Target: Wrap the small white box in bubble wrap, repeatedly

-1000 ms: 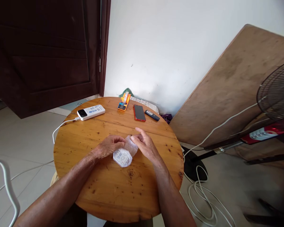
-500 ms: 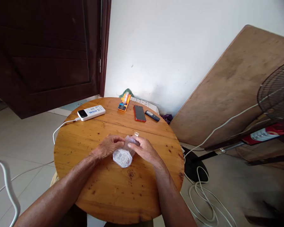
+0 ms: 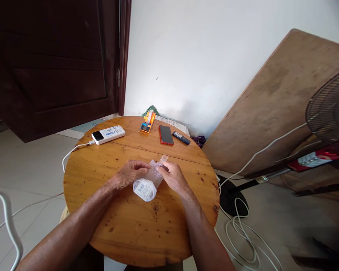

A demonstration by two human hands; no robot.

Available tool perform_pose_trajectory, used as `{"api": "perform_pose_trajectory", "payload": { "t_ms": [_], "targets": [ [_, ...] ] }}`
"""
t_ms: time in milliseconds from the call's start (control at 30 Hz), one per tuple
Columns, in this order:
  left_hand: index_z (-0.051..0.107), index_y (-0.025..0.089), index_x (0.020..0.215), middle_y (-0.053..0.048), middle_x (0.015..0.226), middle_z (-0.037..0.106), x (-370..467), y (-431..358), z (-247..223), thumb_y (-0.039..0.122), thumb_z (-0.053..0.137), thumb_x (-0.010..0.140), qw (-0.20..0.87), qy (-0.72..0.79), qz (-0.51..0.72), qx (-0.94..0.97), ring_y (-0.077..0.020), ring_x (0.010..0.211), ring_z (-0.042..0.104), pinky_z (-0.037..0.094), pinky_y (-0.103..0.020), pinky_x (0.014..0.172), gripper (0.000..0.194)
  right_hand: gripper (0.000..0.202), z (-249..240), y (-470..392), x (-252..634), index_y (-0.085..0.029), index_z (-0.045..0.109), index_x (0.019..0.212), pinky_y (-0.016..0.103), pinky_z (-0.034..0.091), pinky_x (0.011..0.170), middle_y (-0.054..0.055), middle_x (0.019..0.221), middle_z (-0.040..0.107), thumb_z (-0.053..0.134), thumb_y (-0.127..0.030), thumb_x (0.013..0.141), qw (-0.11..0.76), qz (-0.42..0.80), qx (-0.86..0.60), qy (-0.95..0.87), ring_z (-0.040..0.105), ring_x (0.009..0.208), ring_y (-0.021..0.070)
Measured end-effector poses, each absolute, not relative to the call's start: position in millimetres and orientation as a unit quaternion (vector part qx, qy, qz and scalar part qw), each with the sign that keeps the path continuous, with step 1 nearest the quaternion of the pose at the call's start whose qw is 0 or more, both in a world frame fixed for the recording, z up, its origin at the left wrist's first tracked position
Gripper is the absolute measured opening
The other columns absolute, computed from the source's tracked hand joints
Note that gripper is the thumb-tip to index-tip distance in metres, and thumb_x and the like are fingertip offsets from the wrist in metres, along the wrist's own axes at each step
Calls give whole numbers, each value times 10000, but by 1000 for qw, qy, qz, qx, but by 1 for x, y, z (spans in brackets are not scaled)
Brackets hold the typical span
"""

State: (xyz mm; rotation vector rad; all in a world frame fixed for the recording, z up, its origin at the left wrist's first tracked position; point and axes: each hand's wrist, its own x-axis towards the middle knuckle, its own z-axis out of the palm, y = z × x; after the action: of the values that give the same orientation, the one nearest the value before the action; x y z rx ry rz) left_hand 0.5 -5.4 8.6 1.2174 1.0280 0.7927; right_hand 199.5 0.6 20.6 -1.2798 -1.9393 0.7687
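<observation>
Between my hands lies a small item in clear bubble wrap, with a pale printed label showing through its near end. My left hand pinches the left edge of the wrap between thumb and fingers. On the right side, my right hand grips the wrap's upper part, thumb on top. A loose clear flap sticks up beyond the right fingers. What is inside the wrap cannot be made out. Both hands rest just over the round wooden table.
Toward the back stand an orange tape dispenser, a red-edged phone and a small dark handheld device. A white power bank with a cable lies at left. A fan and a leaning board are at right.
My right fingers have shifted slightly on the wrap, and the clear flap beyond them now stands up more. The left hand keeps its pinch almost unmoved.
</observation>
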Motion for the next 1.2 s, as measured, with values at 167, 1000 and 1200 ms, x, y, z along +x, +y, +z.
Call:
{"api": "perform_pose_trajectory", "payload": {
  "t_ms": [167, 1000, 1200],
  "targets": [
    [723, 149, 927, -9, 728, 653, -1, -8, 7, 414, 712, 667, 643, 431, 329, 542, -121, 594, 511, 373, -231, 558, 371, 233, 22, 1, 202, -171, 643, 738, 230, 347, 514, -21, 618, 544, 568, -365, 843, 428, 297, -509, -685, 451, 554, 120],
    [680, 134, 726, 18, 602, 582, 7, -8, 8, 450, 699, 622, 644, 472, 360, 482, -107, 551, 457, 330, -239, 549, 333, 314, 10, 11, 215, -187, 651, 1047, 290, 463, 664, 45, 860, 701, 595, -420, 844, 305, 261, -588, -702, 620, 730, 191],
    [678, 133, 764, 26, 618, 574, 4, -6, 5, 460, 666, 603, 625, 477, 337, 518, -108, 558, 449, 335, -241, 553, 364, 546, -2, 16, 212, -205, 489, 1346, 285, 480, 707, 32, 902, 722, 565, -240, 806, 359, 296, -568, -679, 626, 736, 174]
  ]
}}
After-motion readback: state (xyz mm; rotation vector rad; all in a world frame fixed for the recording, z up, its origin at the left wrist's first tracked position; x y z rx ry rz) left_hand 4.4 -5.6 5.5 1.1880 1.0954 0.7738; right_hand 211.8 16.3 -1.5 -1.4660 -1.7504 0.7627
